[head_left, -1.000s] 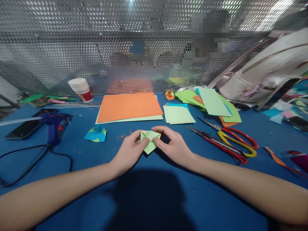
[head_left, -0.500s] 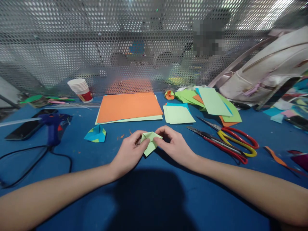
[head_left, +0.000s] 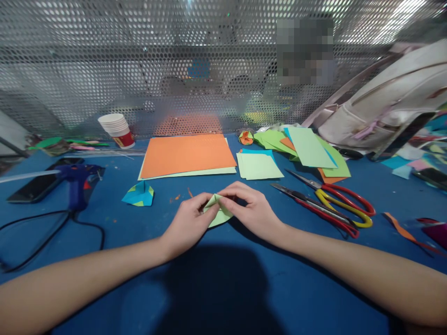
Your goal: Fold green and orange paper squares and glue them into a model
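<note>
Between my two hands is a small piece of folded light green paper point(head_left: 220, 217), with a raised peak at its top. My left hand point(head_left: 190, 221) pinches its left side, thumb in front and fingers behind. On the right side, my right hand point(head_left: 249, 208) grips it with thumb and forefinger near the peak. Part of the paper is hidden by the fingers. To the left of my hands rests a folded blue paper piece point(head_left: 138, 194) with green patches. Beyond them lie a stack of light green paper squares point(head_left: 260, 166) and large orange sheets point(head_left: 188, 156).
On the right lie scissors point(head_left: 344, 204) and a utility knife point(head_left: 314, 204). A blue glue gun point(head_left: 77, 186) with its cord and a phone point(head_left: 33, 184) are on the left. Paper cups point(head_left: 118, 131), green paper scraps point(head_left: 274, 139) and a pale backpack point(head_left: 387, 102) stand before a perforated metal screen point(head_left: 216, 88).
The green paper's shape has changed: its top edge is now drawn up into a peak and its lower edge looks rounder. My right fingers have moved slightly left, closer to the left ones.
</note>
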{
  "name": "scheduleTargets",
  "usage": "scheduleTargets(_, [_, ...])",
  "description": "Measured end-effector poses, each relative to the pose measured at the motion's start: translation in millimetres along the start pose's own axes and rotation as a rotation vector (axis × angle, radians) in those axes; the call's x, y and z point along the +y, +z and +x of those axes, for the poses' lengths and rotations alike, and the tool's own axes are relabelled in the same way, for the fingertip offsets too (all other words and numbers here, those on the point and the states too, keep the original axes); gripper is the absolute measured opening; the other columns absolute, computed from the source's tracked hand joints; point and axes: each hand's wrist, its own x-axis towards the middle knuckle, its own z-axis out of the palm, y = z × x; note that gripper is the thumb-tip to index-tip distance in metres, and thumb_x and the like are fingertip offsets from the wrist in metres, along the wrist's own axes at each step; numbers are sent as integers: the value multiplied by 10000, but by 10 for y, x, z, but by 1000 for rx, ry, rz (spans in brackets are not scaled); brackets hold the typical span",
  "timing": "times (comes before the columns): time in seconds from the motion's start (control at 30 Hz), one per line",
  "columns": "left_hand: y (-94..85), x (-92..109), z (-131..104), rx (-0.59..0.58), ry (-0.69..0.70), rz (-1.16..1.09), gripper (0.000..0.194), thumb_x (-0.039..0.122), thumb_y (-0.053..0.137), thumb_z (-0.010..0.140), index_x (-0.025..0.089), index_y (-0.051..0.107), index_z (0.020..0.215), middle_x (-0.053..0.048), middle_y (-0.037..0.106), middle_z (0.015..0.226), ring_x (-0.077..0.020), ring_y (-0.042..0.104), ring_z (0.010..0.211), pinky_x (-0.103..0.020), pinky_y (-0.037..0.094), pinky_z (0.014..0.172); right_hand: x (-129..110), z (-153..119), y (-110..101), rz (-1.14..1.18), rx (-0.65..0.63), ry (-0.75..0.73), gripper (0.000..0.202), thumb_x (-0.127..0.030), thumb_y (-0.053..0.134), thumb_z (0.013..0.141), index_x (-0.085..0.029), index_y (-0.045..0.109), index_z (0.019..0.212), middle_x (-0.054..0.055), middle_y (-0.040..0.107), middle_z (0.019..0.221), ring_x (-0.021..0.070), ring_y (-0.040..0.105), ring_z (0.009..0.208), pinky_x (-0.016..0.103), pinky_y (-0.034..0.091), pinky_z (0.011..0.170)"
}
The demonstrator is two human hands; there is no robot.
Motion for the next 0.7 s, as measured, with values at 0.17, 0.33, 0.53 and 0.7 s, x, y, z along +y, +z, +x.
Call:
scheduleTargets(0.17, [5, 8, 3, -6, 0, 7, 201, 306, 483, 844, 160, 618, 817, 25, 569, 703, -105, 460, 635, -202, 366, 567, -8, -3, -3, 1, 16, -27, 93, -201, 572, 832, -202, 665, 843, 18, 622, 797, 125, 583, 754, 261, 484, 688])
scheduleTargets(0.33, [5, 8, 7, -23, 15, 23, 225, 319, 476, 847, 157, 631, 829, 11, 600, 728, -121, 498, 677, -212, 388, 606, -14, 1, 4, 3, 28, -54, 94, -177, 576, 825, -190, 667, 805, 13, 618, 762, 117, 578, 723, 252, 481, 676])
scheduleTargets(0.53, [3, 4, 1, -34, 13, 21, 217, 291, 468, 843, 157, 637, 866, 1, 635, 775, -133, 534, 721, -220, 409, 648, -10, -1, 5, -5, 23, -61, 94, -184, 575, 827, -193, 668, 839, 15, 620, 781, 119, 584, 741, 259, 491, 689])
scheduleTargets(0.7, [1, 1, -4, -43, 21, 36, 202, 270, 467, 832, 158, 635, 845, -1, 631, 752, -138, 538, 715, -221, 412, 638, 10, -10, 11, 0, 11, -104, 144, -198, 571, 833, -212, 684, 921, 24, 624, 829, 128, 599, 783, 282, 505, 724])
